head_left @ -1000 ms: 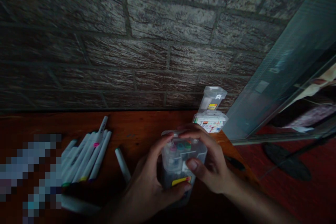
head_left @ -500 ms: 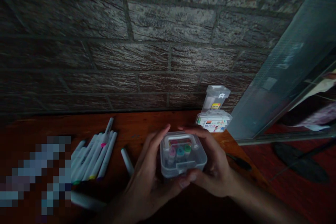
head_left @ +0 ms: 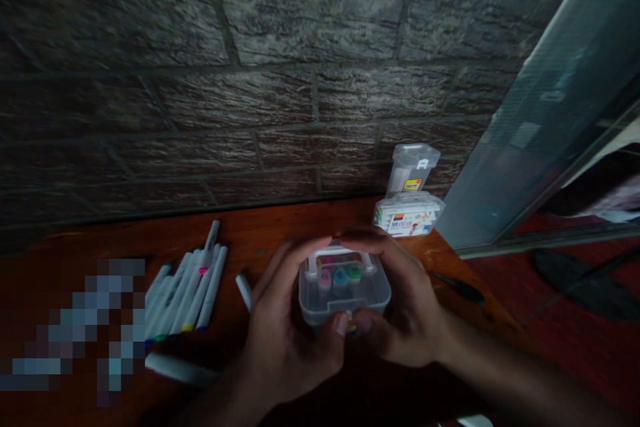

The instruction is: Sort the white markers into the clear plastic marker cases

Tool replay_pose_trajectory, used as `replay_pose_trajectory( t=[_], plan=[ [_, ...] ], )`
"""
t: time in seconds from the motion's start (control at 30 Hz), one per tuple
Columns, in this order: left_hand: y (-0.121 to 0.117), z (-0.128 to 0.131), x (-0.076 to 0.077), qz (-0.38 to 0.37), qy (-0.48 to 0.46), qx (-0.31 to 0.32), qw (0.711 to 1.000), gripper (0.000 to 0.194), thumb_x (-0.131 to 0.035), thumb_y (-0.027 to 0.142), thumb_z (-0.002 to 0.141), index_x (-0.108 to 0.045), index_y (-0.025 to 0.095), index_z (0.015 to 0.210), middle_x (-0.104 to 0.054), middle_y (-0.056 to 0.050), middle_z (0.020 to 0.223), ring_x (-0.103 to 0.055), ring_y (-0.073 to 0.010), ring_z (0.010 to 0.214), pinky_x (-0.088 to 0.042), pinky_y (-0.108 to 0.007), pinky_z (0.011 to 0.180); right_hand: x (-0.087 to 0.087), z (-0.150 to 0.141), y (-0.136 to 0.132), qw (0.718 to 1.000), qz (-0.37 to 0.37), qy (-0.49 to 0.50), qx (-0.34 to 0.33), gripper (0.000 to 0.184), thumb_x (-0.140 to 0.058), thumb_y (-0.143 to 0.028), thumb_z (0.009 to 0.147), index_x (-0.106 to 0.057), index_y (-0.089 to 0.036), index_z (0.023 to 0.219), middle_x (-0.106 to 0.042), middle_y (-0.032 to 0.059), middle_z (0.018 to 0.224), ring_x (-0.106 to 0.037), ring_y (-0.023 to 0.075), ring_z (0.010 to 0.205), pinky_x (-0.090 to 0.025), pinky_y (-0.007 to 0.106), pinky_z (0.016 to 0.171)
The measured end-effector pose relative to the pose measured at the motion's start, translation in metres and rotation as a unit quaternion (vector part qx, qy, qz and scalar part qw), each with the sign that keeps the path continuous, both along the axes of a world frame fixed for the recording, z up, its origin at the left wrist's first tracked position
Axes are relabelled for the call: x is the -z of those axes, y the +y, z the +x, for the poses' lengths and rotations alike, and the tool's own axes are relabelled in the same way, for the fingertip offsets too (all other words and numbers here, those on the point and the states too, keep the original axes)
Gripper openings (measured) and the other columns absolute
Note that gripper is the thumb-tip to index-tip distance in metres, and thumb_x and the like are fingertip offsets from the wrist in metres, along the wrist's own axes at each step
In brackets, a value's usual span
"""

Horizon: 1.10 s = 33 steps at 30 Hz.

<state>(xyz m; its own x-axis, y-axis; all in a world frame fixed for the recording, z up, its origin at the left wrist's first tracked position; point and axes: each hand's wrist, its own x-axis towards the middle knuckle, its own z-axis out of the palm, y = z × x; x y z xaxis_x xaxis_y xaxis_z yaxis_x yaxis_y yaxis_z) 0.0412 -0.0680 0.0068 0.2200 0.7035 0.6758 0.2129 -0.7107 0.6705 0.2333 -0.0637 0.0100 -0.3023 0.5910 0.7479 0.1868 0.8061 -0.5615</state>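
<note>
Between my hands is a clear plastic box point(head_left: 320, 298) with a handle on its lid and a front latch. Pink, blue and green marker caps show through the lid. My left hand point(head_left: 290, 320) wraps the box's left side, its fingers reaching over the far edge and its thumb at the front latch. On the right side my right hand point(head_left: 405, 300) grips the box in the same way, its thumb beside the left one. The lid looks closed; the box's underside is hidden.
Several white markers point(head_left: 187, 290) lie in a row at left, with a single marker point(head_left: 180, 369) nearer me. A labelled clear case point(head_left: 410, 221) and a tall clear container point(head_left: 410, 170) stand at the back right. A dark slim object point(head_left: 460, 287) lies near the table's right edge.
Both thumbs have come together at the front latch, and my fingers have closed in over the box's far edge. The view has shifted slightly.
</note>
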Motion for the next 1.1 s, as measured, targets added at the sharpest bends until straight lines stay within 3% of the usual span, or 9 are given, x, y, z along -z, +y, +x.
replay_pose_trajectory(
  t=[0.47,0.57,0.8,0.97,1.1],
  plan=[
    [-0.0088,-0.0004,-0.0014,-0.047,-0.012,0.009,0.999,0.049,-0.067,0.034,0.092,-0.057,0.029,0.14,-0.064,-0.005,0.125,-0.066,-0.0232,0.108,-0.057,-0.035,0.089,0.001,-0.008,-0.0083,0.997,-0.048,0.057,-0.002,0.057,-0.078,-0.024,0.081,-0.058,-0.025,0.134,-0.066,0.0076,0.116,-0.068,0.0233,0.1,-0.058,0.037,0.083],
    [-0.0062,-0.0033,-0.0006,-0.032,0.002,0.017,0.999,0.052,-0.067,0.031,0.091,-0.056,0.027,0.142,-0.064,-0.007,0.126,-0.065,-0.0247,0.111,-0.057,-0.036,0.091,0.001,-0.0073,-0.0083,0.997,-0.06,0.057,-0.003,0.056,-0.08,-0.026,0.081,-0.059,-0.025,0.134,-0.065,0.008,0.118,-0.068,0.0227,0.096,-0.059,0.037,0.081],
    [-0.0004,-0.0068,0.0011,0.078,0.031,-0.003,0.996,0.063,-0.071,0.027,0.08,-0.057,0.018,0.141,-0.066,-0.01,0.125,-0.066,-0.0263,0.109,-0.058,-0.039,0.091,0.0011,-0.0049,-0.0042,0.998,-0.032,0.05,-0.005,0.055,-0.075,-0.033,0.082,-0.061,-0.025,0.134,-0.067,0.0079,0.117,-0.067,0.0253,0.1,-0.058,0.041,0.084],
    [-0.0007,-0.0069,0.0013,0.085,0.028,-0.003,0.996,0.065,-0.071,0.026,0.08,-0.058,0.017,0.143,-0.066,-0.011,0.128,-0.066,-0.0255,0.113,-0.058,-0.038,0.094,0.0003,-0.0022,-0.0018,0.999,-0.008,0.029,-0.011,0.061,-0.073,-0.033,0.081,-0.059,-0.024,0.14,-0.066,0.0099,0.129,-0.066,0.0286,0.114,-0.055,0.045,0.093],
    [-0.0003,-0.0065,0.0017,0.078,0.029,-0.006,0.997,0.065,-0.072,0.028,0.079,-0.058,0.019,0.143,-0.066,-0.01,0.128,-0.066,-0.0258,0.113,-0.059,-0.038,0.094,-0.0011,-0.0013,-0.0015,1.0,-0.003,0.024,-0.011,0.062,-0.075,-0.034,0.081,-0.06,-0.02,0.139,-0.066,0.0114,0.13,-0.066,0.028,0.114,-0.055,0.044,0.094]
  ],
)
